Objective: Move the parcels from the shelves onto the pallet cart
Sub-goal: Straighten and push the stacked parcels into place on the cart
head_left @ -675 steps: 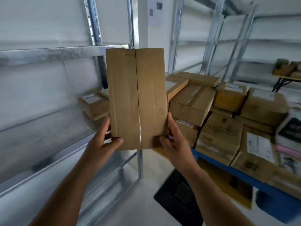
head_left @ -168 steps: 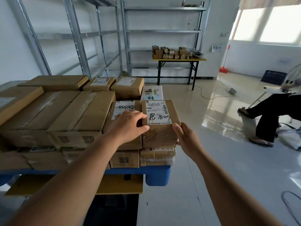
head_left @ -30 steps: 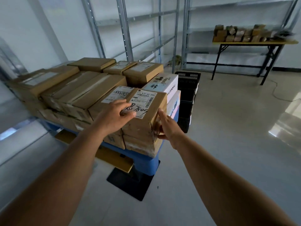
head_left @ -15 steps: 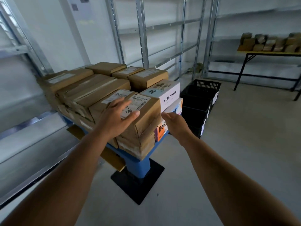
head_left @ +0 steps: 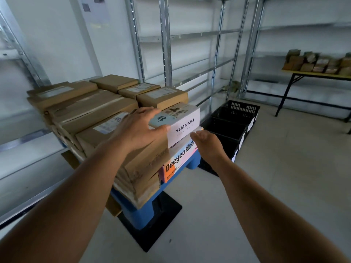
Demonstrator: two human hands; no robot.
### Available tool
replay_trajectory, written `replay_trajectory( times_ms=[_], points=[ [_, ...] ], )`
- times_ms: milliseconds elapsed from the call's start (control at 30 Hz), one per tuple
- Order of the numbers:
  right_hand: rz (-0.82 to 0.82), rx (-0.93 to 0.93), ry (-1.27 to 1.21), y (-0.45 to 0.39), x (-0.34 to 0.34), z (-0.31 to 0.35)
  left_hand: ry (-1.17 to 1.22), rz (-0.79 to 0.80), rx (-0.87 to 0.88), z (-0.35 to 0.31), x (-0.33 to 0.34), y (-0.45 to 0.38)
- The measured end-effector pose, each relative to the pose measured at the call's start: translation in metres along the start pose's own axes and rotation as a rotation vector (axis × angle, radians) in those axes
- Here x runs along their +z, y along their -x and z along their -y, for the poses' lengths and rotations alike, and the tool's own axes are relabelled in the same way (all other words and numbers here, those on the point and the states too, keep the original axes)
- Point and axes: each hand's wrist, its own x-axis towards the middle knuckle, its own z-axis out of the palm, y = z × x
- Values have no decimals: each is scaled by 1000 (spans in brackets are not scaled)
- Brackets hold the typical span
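**A:** Both hands are at the near corner of the blue pallet cart. The left hand lies spread, fingers straight, on top of a brown cardboard parcel at that corner, fingertips just reaching the white YUANMU box beside it.

**B:** And the right hand?

**A:** Loose and relaxed, pinching nothing, close beside the cart's right edge, next to the orange Deeyeo box under the white one. I can't tell whether it touches anything.

**B:** How far along, would you say?

**A:** Late, I'd judge. The cart carries a dense stack of parcels corner to corner, at least two layers. The metal shelves behind it show bare boards where I can see them. The shelf at the left edge is blurred, so anything left there is hidden.

**B:** Those small packages on the table far right?

**A:** Brown bundles, too blurred to tell more, and that's a table, not a shelf.

**B:** Materials?

**A:** Mostly matt corrugated card, flat rectangular boxes, tape seams, white printed labels. The bottom parcels at the near corner look crushed, edges sagging. The white box is smooth printed card. Black plastic crates, lattice-sided, stand on the floor just beyond the cart.
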Motion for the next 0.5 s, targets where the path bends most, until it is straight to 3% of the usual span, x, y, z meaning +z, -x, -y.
replay_trajectory(
  times_ms=[300, 500],
  points=[
    [47, -65, 143, -80, -29, -10, 72, 76, -134, 10, 14, -57],
    [52, -39, 59, -117, -25, -25, -17, 99, -208, 5, 18, -60]
  ],
)
